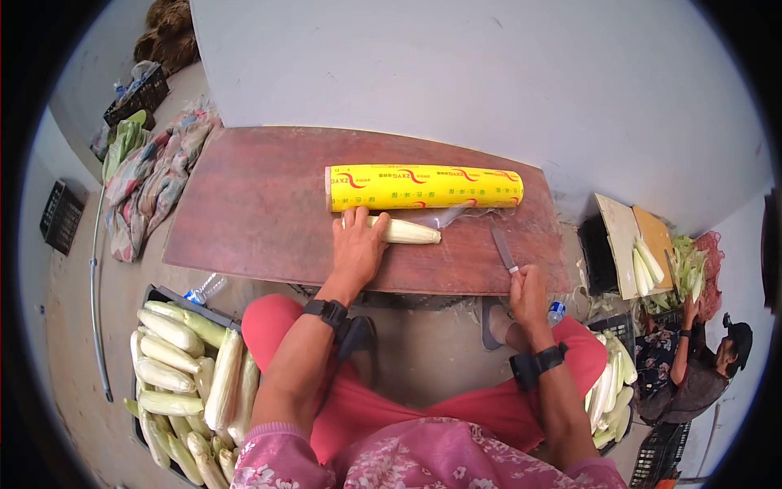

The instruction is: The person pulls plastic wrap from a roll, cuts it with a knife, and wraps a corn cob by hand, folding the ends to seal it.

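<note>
A pale, husked-looking ear of corn [411,232] lies crosswise on the reddish-brown table [252,208]. My left hand [357,243] is closed over its left end. My right hand [528,292], at the table's front edge, grips the handle of a knife [503,246], whose blade points away from me over the tabletop. Just beyond the corn lies a big roll of plastic wrap [425,187] with a yellow printed covering. A loose strip of clear film [444,217] trails from the roll's near side, between the corn and the knife.
Crates of corn stand at my left [175,359] and right [612,383]. A plastic bottle [205,289] lies by the left crate. Farther right, another person [692,367] reaches toward corn husks [688,265] beside a board [617,244]. A pole [95,285] and patterned cloth [155,179] lie left.
</note>
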A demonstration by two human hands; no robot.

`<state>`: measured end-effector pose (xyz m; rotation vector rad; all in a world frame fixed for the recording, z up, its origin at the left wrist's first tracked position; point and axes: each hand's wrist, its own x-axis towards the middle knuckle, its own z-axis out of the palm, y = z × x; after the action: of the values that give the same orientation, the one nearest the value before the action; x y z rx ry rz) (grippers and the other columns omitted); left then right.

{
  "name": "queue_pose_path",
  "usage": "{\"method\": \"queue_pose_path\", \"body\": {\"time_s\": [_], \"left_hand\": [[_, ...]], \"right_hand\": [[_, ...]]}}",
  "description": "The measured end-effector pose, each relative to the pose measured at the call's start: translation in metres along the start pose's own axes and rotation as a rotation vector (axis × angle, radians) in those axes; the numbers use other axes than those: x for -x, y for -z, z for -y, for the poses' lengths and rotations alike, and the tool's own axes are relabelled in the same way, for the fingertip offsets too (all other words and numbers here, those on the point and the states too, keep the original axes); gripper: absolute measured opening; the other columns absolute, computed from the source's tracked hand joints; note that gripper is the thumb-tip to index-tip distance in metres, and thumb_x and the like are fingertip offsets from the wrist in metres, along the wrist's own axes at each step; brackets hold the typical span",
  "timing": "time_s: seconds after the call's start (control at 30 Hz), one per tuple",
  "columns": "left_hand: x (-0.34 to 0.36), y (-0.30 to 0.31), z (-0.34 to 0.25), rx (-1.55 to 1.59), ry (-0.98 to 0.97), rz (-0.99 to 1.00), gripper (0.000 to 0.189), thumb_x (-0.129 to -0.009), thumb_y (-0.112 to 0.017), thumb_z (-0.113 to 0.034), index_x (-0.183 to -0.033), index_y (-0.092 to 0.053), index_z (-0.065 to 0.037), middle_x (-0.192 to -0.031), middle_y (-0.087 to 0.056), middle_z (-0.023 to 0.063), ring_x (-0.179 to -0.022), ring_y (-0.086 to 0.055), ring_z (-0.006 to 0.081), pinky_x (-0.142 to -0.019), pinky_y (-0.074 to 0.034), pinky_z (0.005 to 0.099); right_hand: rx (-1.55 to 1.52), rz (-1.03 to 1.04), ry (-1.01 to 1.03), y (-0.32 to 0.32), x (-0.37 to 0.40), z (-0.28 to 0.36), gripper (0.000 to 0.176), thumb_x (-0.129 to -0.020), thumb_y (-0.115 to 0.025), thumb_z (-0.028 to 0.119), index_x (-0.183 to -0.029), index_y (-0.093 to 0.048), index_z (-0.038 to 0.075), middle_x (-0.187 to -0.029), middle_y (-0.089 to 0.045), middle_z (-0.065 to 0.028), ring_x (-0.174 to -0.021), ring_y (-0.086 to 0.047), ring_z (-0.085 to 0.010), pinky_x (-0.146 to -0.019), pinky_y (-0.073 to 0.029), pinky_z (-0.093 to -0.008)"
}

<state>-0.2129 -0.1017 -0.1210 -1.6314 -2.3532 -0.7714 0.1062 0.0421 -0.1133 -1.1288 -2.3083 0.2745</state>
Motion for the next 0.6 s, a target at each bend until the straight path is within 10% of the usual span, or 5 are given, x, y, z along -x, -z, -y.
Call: {"method": "queue_pose_path", "body": {"time_s": [0.6], "left_hand": [[-0.001, -0.004, 0.001, -0.001, 0.032, 0.035, 0.044, -0.076, -0.072, -0.021, -0.118, -0.058, -0.017, -0.114, -0.051, 0.012, -0.114, -0.045, 0.0297, -0.093, -0.035, 0.0476]], "right_hand": [[-0.119, 0.112, 0.205, -0.019, -0.031, 0.103, 0.023, -0.084, -0.055, -0.002, -0.106, -0.058, 0.002, -0.093, -0.058, -0.0193, -0.086, -0.059, -0.0414, -0.073, -0.048, -0.0477]]}}
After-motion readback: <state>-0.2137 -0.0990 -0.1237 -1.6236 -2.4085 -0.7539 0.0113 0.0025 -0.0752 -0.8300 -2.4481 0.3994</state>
